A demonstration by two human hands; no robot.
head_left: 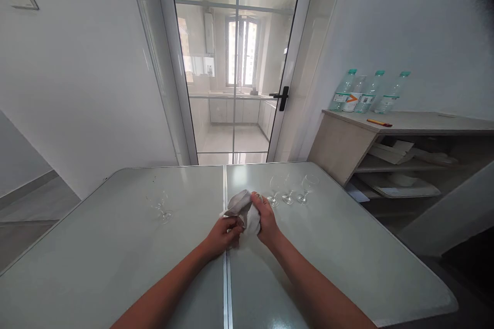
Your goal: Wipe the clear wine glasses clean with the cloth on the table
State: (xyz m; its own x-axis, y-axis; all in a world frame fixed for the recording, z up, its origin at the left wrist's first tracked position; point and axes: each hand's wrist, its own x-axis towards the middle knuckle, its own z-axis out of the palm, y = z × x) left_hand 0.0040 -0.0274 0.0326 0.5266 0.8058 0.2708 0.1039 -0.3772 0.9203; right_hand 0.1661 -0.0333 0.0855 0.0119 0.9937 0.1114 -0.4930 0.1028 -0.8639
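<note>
My right hand is closed on a white cloth, thumb and fingers pinching its right side. The cloth is bunched over the middle of the table. At its lower left, my left hand has its fingers curled round what looks like a clear stemmed glass, mostly hidden by the cloth and fingers. Just beyond my right hand, three clear stemmed glasses stand upright in a row, the nearest to the hand being a glass. Another stemmed glass stands apart to the left.
The pale table has a metal seam down its middle. A shelf unit at the right carries several plastic bottles and a small yellow-red item. A glass door is behind the table.
</note>
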